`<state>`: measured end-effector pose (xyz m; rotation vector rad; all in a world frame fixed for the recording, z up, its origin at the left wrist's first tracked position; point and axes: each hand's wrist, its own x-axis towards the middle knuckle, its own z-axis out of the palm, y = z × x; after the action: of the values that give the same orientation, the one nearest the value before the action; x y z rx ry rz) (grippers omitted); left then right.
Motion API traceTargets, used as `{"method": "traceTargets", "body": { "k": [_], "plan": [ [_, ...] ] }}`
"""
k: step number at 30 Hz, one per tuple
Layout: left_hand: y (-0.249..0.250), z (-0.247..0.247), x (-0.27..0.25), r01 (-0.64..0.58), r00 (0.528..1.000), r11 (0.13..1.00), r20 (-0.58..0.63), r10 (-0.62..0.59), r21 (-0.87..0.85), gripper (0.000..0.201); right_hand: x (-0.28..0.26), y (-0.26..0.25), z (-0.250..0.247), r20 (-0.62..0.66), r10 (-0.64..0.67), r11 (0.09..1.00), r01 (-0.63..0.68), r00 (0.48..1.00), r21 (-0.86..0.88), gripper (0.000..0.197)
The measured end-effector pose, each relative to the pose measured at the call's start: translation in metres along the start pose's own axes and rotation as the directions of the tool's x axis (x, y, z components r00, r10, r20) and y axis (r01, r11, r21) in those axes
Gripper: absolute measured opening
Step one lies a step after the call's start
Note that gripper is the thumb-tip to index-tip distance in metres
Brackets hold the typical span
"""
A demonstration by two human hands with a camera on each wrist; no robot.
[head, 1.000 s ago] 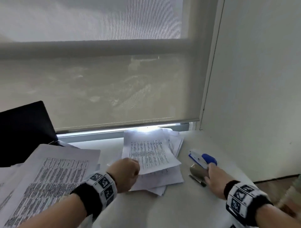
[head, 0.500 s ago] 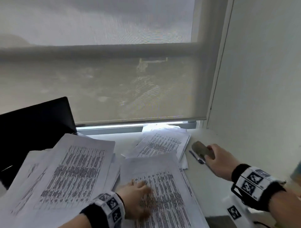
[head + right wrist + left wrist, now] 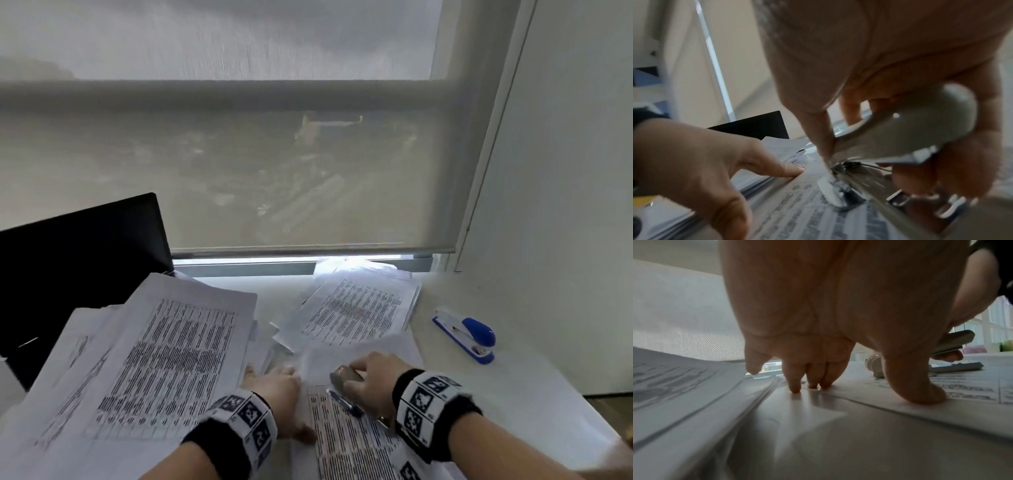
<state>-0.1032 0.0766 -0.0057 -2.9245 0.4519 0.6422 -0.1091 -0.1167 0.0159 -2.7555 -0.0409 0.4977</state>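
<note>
A set of printed sheets (image 3: 352, 442) lies at the front of the white desk (image 3: 513, 394). My left hand (image 3: 277, 394) rests on its left edge with fingers spread, and the fingertips (image 3: 795, 388) and thumb press down on paper and desk. My right hand (image 3: 366, 375) grips a grey metal stapler (image 3: 344, 377) over the sheets' upper left corner. In the right wrist view the grey stapler (image 3: 910, 129) has its mouth on the paper edge. Whether the corner sits between the stapler's jaws is not plain.
A big loose pile of printed pages (image 3: 164, 363) lies on the left, and another pile (image 3: 356, 311) near the window. A blue stapler (image 3: 469, 337) sits at the right. A black laptop screen (image 3: 78, 260) stands at back left. A wall (image 3: 565, 205) bounds the right.
My right hand has carried the grey stapler from the desk's right side to the corner of the front sheets. My left hand slid to the sheets' left edge.
</note>
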Motion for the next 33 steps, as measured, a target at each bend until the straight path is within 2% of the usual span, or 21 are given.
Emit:
{"method": "traceTargets", "body": {
  "k": [6, 9, 11, 15, 19, 22, 26, 28, 30, 33],
  "plan": [
    [0.003, 0.002, 0.001, 0.012, 1.0, 0.999, -0.003, -0.012, 0.044, 0.106, 0.018, -0.03, 0.016, -0.14, -0.061, 0.998, 0.059, 0.988, -0.017, 0.024],
    [0.004, 0.0, 0.001, -0.007, 1.0, 0.997, -0.001, 0.007, 0.078, 0.103, 0.018, -0.037, 0.019, -0.175, -0.129, 0.99, 0.118, 0.976, -0.073, 0.022],
    [0.005, -0.002, 0.0, -0.011, 1.0, 0.996, 0.001, 0.011, 0.092, 0.102, 0.02, -0.04, 0.022, -0.195, -0.145, 0.989, 0.138, 0.97, -0.05, 0.019],
    [0.006, -0.005, -0.001, -0.02, 1.0, 0.994, 0.001, 0.02, 0.111, 0.099, 0.03, -0.048, 0.024, -0.212, -0.115, 0.993, 0.12, 0.97, 0.014, 0.018],
    [0.008, -0.005, -0.004, -0.01, 1.0, 0.996, 0.0, 0.01, 0.085, 0.098, 0.055, -0.057, 0.024, -0.308, 0.049, 0.986, 0.004, 0.95, 0.168, 0.032],
    [0.009, -0.007, -0.004, -0.006, 1.0, 0.998, 0.004, 0.006, 0.057, 0.094, 0.06, -0.049, 0.018, -0.348, 0.1, 0.976, -0.024, 0.932, 0.217, 0.037],
    [0.01, -0.015, 0.0, -0.017, 1.0, 0.998, 0.023, 0.015, 0.059, 0.072, 0.039, -0.013, 0.006, -0.384, 0.039, 0.978, 0.044, 0.923, 0.204, 0.034],
    [0.014, -0.019, 0.003, -0.027, 1.0, 0.995, -0.011, 0.028, 0.095, 0.063, 0.028, 0.009, 0.003, -0.365, 0.0, 0.983, 0.066, 0.931, 0.169, 0.035],
    [0.021, -0.021, 0.008, -0.046, 0.996, 0.993, -0.065, 0.053, 0.108, 0.069, 0.018, 0.025, 0.004, -0.328, -0.017, 0.991, 0.06, 0.944, 0.12, 0.036],
    [0.035, -0.019, 0.013, -0.07, 0.994, 0.997, -0.086, 0.073, 0.038, 0.096, 0.008, 0.034, 0.006, -0.267, -0.023, 0.998, 0.036, 0.963, 0.045, 0.033]
  ]
}}
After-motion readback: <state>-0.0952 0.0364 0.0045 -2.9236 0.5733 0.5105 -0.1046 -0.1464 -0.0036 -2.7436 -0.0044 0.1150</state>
